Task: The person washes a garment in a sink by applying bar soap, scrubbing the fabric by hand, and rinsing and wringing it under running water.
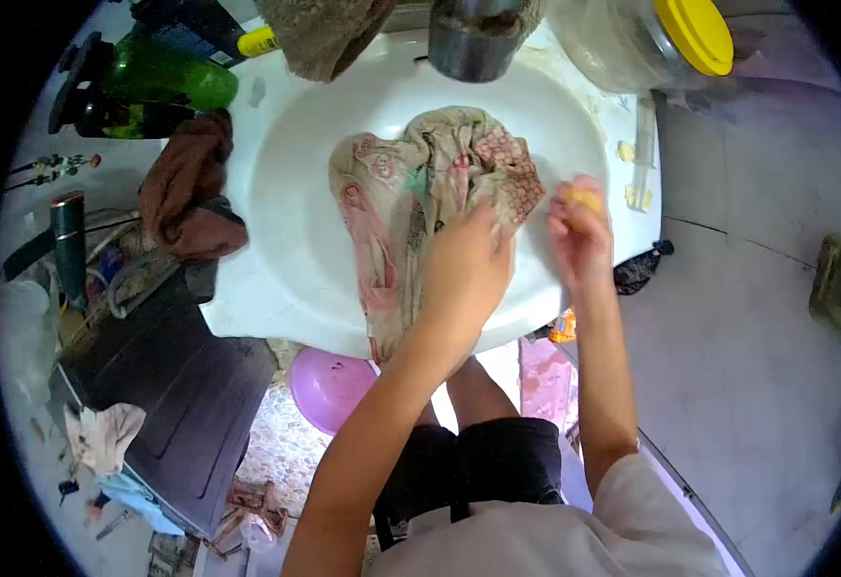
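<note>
A stained, damp-looking cloth (pixel 382 212) with beige, pink and reddish checked areas lies bunched in the white sink (pixel 291 192). One end of it hangs over the sink's front edge. My left hand (pixel 469 260) is on the cloth's right part, its fingers closed on the fabric; the fingertips are partly hidden. To the right, above the basin's inner side, my right hand (pixel 579 245) is closed around a small yellow piece of soap (pixel 584 199), apart from the cloth.
A dark container (pixel 478 43) and a brown cloth (pixel 329 34) are at the sink's back. A yellow-lidded jar (pixel 622 48) stands back right. Green bottles (pixel 166 87) and a brown towel (pixel 190 188) lie left. Below is a pink basin (pixel 329 389).
</note>
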### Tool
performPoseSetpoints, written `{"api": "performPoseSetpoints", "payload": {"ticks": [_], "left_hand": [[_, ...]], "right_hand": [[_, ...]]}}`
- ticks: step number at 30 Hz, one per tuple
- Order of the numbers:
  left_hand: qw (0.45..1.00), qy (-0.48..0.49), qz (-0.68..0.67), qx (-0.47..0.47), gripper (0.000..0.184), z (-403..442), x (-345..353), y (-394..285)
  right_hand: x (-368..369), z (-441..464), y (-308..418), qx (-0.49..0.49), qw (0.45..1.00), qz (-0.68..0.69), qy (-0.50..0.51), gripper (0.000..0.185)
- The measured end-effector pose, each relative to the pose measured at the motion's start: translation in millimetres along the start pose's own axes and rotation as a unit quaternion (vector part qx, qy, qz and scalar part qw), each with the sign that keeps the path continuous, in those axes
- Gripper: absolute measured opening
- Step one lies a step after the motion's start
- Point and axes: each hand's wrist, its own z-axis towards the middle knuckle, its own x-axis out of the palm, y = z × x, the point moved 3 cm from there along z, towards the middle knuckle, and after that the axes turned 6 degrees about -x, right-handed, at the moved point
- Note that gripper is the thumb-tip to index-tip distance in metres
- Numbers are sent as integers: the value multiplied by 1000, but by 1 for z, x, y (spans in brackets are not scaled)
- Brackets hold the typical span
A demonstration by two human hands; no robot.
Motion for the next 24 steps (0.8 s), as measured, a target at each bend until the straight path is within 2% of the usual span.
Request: {"api": "performPoseSetpoints", "payload": {"ticks": [1,3,4,6,8,9,10,11,12,13,14,16,18,22,24], "left_hand": [[998,14,54,-12,30,30,24,-2],[969,-148,196,27,31,73,72,-2],[970,-143,193,31,31,91,83,-4],[958,-23,284,-46,27,115,100,0],[910,-42,407,72,22,113,102,-2],[892,-18,445,78,24,108,96,-7],[949,-26,312,24,26,105,84,-2],[984,-34,173,-31,28,101,70,5],[996,39,49,-59,29,92,55,11],[985,97,-109,-93,25,78,49,15],[980,114,-133,-97,23,63,37,11],[973,136,-152,-106,20,35,19,-5],[962,87,-243,-88,16,12,10,-19],[937,83,-333,-73,15,-7,5,-24],[889,135,-429,-90,25,-13,5,-26]], "right_hand": [[0,-1,10,-37,996,-68,-38,7],[-5,-4,24,-25,990,-111,-79,6],[-4,-6,27,-9,989,-118,-87,7],[-1,-7,30,14,967,-211,-145,14],[-7,-3,30,35,961,-223,-157,17],[-8,-3,33,42,964,-215,-152,17],[-9,-2,35,50,967,-206,-145,17],[-17,-2,34,56,965,-213,-144,14],[-22,-1,31,55,966,-205,-146,14],[-24,0,29,38,950,-284,-124,12],[-25,0,27,22,927,-361,-104,12],[-10,-1,23,15,921,-389,-14,17],[4,-6,12,34,930,-348,108,20],[15,-15,9,-3,943,-296,151,26],[16,-20,15,38,929,-320,180,30]]}}
